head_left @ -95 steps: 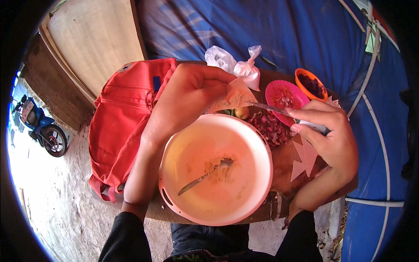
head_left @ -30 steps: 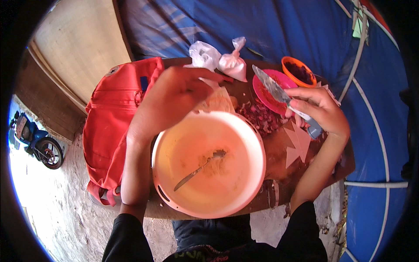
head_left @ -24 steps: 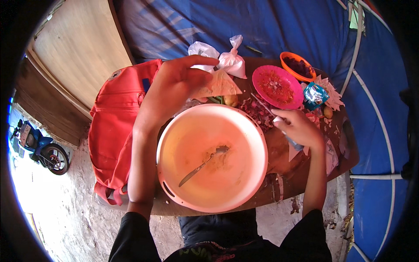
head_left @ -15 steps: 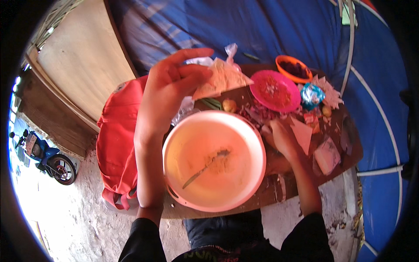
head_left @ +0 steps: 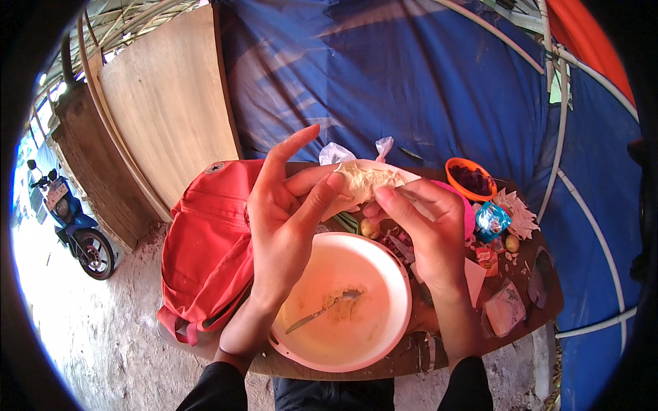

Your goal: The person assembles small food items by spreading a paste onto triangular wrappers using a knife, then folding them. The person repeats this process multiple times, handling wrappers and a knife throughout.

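- Between the left hand [head_left: 281, 219] and the right hand [head_left: 435, 233]: one wrapper sheet [head_left: 372, 176], thin, pale, smeared with lumpy cream paste [head_left: 355, 181]. Held up beyond the basin; folded or flat, cannot tell.
- Left hand: thumb and a finger pinched on the sheet's left side, one finger stuck up clear. Right hand: thumb in front, fingers behind, closed on its right side.
- Handling, by judgement: very light, limp, easily torn; paste likely slick. Best hold: light pinches at clean margins, both ends supported.
- Below and between the wrists: one white basin [head_left: 380, 274], one metal spoon [head_left: 312, 318] lying in it.
- Just past the basin, between the hands: one yellowish tuber [head_left: 370, 229]; green stalks [head_left: 347, 221], too bunched to count.
- Right of the right wrist: one bare pale sheet [head_left: 474, 281], one small red packet [head_left: 486, 260], one clear-wrapped pale pack [head_left: 506, 310].
- Behind the right hand: one magenta plate [head_left: 468, 214], mostly hidden. Further right: one blue foil packet [head_left: 492, 222], one small round tuber [head_left: 512, 243], one orange bowl [head_left: 449, 171] of dark purple bits.
- Left of the left forearm: one red backpack [head_left: 212, 246].
- Beyond the fingertips: two plastic bags [head_left: 334, 153], tops only.
- Far left of the left hand: one blue motorbike [head_left: 75, 219].
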`<state>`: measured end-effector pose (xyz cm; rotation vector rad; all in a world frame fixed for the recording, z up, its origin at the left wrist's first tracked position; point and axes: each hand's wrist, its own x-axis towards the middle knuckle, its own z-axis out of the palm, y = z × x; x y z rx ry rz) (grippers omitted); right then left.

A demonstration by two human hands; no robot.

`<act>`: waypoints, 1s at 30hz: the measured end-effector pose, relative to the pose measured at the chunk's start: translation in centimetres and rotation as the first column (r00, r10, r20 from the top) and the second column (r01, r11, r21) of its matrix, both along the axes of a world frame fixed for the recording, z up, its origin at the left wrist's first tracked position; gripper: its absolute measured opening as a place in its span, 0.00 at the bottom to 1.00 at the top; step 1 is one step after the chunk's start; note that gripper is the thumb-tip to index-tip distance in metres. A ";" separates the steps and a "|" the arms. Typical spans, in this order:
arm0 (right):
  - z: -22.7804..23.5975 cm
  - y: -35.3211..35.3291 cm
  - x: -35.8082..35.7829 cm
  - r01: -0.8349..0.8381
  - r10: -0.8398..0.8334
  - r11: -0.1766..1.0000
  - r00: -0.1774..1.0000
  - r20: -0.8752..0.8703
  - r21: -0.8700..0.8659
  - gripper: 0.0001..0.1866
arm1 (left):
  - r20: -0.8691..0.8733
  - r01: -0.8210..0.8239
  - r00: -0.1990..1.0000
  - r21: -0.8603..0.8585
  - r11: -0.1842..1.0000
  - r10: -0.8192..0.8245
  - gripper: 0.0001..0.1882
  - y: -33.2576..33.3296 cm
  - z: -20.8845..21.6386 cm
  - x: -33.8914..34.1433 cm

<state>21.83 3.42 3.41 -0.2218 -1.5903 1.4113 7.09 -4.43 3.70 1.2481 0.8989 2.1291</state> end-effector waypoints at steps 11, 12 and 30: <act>-0.6 2.1 0.7 0.219 -0.220 0.970 0.976 0.001 0.105 0.05 | -0.247 0.161 0.934 -0.355 0.921 -0.259 0.11 1.1 -1.0 -2.5; -0.8 2.1 0.6 0.228 -0.228 0.962 0.974 -0.016 0.148 0.05 | -0.255 0.156 0.932 -0.362 0.919 -0.259 0.10 1.3 -1.0 -2.5; -1.0 2.9 0.4 0.249 -0.369 0.600 0.929 -0.014 0.760 0.18 | -0.119 0.216 0.953 -0.376 0.901 -0.278 0.14 1.4 -1.1 -3.2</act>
